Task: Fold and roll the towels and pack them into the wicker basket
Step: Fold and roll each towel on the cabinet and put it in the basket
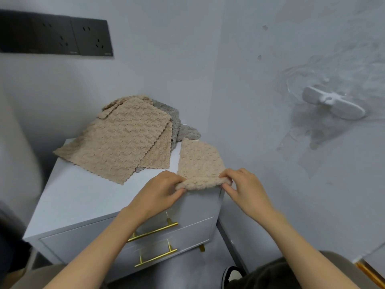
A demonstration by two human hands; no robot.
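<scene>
Towel strip (pixel 199 161) on surface (pixel 83 195): long axis runs away from body, near end curled. Grip: left hand (pixel 160 191), right hand (pixel 243 188) each pinching one curl end. Remaining length lies ahead, so roll likely goes forward.

Beige bubble-textured towel (pixel 199 161); beige and grey pile (pixel 129 138); white cabinet (pixel 83 201), gold handles (pixel 155 231).

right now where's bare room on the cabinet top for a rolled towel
Bare: near-left of the cabinet top, between the towel pile and the left hand. Crowded: the back, and the front right corner where it and the right hand pinch the folded towel.
</scene>
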